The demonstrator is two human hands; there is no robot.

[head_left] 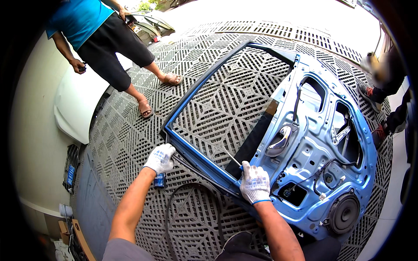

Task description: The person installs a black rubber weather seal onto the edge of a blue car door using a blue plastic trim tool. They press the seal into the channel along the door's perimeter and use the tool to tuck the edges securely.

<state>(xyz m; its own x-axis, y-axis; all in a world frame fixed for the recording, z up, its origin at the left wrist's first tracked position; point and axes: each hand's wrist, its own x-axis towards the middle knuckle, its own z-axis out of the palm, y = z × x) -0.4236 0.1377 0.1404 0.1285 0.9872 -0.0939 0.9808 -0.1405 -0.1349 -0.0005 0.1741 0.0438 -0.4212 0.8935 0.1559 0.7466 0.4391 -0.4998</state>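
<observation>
A light-blue car door, its inner panel bare, lies on the grey floor grating. A black rubber seal strip runs along the door's near edge and hangs off in a loose loop. My left hand, in a white knit glove, is closed on this strip by the near left corner of the window frame. My right hand, gloved alike, grips a screwdriver over the window frame's near right corner. Its thin metal shaft points up and left; most of the handle is hidden in my fist.
A small dark-blue box sits beside my left wrist. A person in a blue shirt stands at the far left near a white car panel. Another person's shoes are right of the door. Cardboard lies at the lower left.
</observation>
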